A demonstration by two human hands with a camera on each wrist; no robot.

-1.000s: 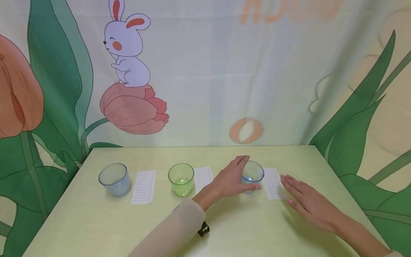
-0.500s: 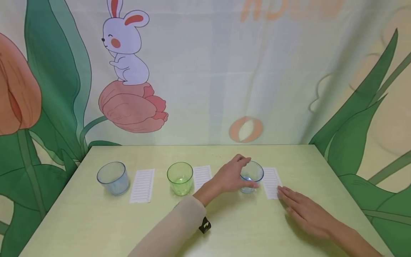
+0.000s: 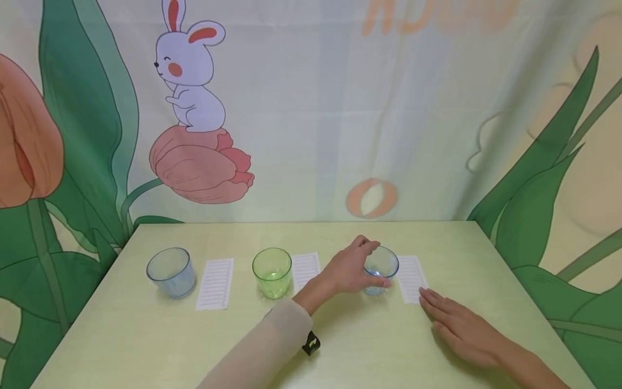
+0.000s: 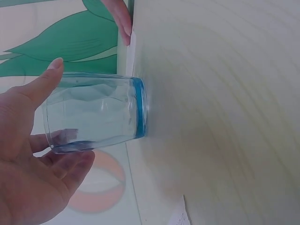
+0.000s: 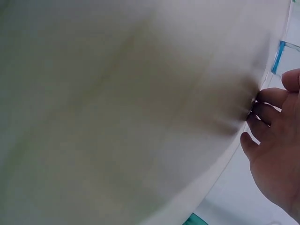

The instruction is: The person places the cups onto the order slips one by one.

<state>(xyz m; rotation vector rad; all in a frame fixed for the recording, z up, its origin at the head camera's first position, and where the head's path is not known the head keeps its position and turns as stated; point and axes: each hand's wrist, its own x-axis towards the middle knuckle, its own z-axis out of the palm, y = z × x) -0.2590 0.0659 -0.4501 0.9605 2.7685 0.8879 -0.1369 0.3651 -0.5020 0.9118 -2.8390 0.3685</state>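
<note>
My left hand [image 3: 351, 267] holds a clear blue-tinted glass [image 4: 96, 110] near its rim, thumb on one side and fingers curled round the other. The glass stands upright on the table at the right of the row. Beside it lies a lined white paper slip [image 3: 411, 278]. At that slip's near right corner, my right hand [image 3: 464, 327] has its fingertips down, fingers mostly straight and close together. In the right wrist view, the fingertips of the right hand [image 5: 276, 124] rest low at the table surface.
Left of the held glass stand a green glass [image 3: 273, 274] and another bluish glass [image 3: 172, 273]. A second paper slip [image 3: 215, 283] lies between them; a third slip [image 3: 306, 267], partly behind my left arm, is right of the green glass. A printed curtain [image 3: 291, 135] hangs behind the table [image 3: 146, 346].
My right hand has come left and down until its fingertips meet the paper slip's near corner. My left fingers have closed slightly round the blue glass, which stays in place.
</note>
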